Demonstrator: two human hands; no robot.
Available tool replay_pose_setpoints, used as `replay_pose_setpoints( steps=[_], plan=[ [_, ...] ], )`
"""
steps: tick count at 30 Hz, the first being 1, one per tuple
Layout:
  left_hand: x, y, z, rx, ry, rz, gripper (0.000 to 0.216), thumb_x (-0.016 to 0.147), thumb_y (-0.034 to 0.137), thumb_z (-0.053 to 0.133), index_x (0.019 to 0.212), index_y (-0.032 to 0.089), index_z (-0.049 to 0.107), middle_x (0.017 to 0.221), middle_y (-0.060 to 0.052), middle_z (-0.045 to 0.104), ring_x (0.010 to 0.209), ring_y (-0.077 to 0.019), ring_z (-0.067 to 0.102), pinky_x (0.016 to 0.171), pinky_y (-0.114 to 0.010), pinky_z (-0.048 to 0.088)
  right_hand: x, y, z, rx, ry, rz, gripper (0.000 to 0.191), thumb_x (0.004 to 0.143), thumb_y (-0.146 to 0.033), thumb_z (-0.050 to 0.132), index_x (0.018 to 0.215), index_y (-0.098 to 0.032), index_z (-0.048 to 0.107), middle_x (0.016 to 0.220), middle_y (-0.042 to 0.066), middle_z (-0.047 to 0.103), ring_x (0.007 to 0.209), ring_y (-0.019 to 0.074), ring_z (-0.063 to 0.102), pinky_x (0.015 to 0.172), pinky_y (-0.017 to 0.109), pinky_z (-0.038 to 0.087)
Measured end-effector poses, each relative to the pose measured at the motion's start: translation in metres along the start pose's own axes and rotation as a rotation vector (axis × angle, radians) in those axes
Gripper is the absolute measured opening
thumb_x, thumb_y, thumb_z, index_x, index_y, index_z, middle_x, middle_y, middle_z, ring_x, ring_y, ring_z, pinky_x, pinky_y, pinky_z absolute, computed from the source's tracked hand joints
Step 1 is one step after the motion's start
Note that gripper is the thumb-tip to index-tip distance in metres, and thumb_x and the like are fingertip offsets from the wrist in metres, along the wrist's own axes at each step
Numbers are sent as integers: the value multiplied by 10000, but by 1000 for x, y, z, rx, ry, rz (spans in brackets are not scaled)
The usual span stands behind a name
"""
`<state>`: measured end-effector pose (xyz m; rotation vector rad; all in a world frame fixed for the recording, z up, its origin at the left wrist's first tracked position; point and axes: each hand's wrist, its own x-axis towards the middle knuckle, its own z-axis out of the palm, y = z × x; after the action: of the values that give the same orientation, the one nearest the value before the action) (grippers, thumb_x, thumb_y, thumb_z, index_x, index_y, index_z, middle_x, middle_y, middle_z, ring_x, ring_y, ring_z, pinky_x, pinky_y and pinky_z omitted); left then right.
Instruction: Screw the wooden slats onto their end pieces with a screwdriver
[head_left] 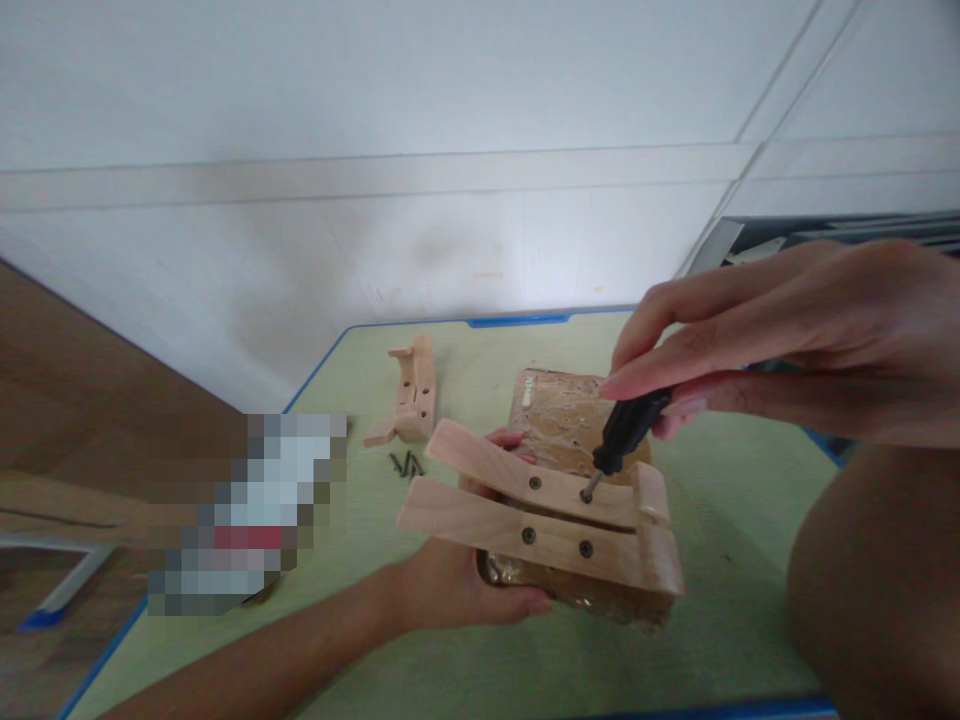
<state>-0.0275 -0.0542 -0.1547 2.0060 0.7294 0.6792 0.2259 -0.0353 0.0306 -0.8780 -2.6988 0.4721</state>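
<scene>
My right hand point(720, 340) pinches the black handle of a screwdriver point(630, 425). Its metal tip sits in a dark screw point(586, 497) in the farther of two curved wooden pieces. That farther piece point(487, 462) and the nearer wooden piece point(480, 520) lie side by side across a brown block wrapped in clear film point(577, 420), each with two dark screws or holes. Coming in from below, my left hand point(465, 585) wraps round the left side of the block, thumb in front and fingertips showing behind the wood.
Another wooden assembly point(415, 395) stands farther back on the green table point(345, 400), with several dark screws point(406, 464) beside it. A pixelated object point(255, 510) lies at the left edge. A white wall point(420, 240) rises behind; a knee point(870, 580) is at the right.
</scene>
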Motion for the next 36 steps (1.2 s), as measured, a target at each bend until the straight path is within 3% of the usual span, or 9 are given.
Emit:
replay_pose_setpoints(
  steps=[10, 17, 22, 30, 36],
  plan=[
    [0, 3, 1, 4, 24, -16, 730, 600, 466, 715, 1239, 233, 451, 1257, -99, 505, 1232, -362, 401, 1013, -547, 369, 1, -3, 0, -26, 13, 36, 246, 872, -334, 452, 1026, -359, 643, 928, -38, 656, 774, 106, 621, 644, 229, 480],
    [2, 2, 1, 60, 89, 42, 825, 581, 469, 728, 1278, 253, 344, 1350, -111, 377, 1315, -373, 246, 1077, -586, 215, 1, -1, -2, -83, 15, -22, 229, 877, -292, 450, 983, -314, 652, 873, -44, 652, 752, 75, 610, 610, 190, 463],
    [2, 0, 2, 37, 28, -23, 796, 604, 502, 697, 1275, 233, 365, 1302, -119, 429, 1287, -368, 302, 1054, -562, 283, 3, 0, -1, -94, 22, -31, 170, 848, -366, 507, 919, -313, 652, 848, -54, 655, 712, 71, 605, 574, 187, 457],
    [2, 2, 3, 58, 86, 25, 800, 595, 487, 711, 1265, 278, 328, 1345, -101, 365, 1311, -378, 239, 1061, -586, 244, 2, -2, 2, -65, -18, 37, 243, 858, -430, 447, 932, -293, 633, 845, -71, 644, 727, 65, 613, 569, 193, 441],
    [4, 0, 1, 42, 1, 6, 760, 601, 455, 715, 1257, 226, 408, 1277, -116, 467, 1250, -366, 368, 1032, -551, 329, 8, -3, 3, -64, -57, 24, 199, 856, -401, 473, 865, -263, 617, 758, -64, 630, 631, 53, 583, 530, 191, 431]
  ],
)
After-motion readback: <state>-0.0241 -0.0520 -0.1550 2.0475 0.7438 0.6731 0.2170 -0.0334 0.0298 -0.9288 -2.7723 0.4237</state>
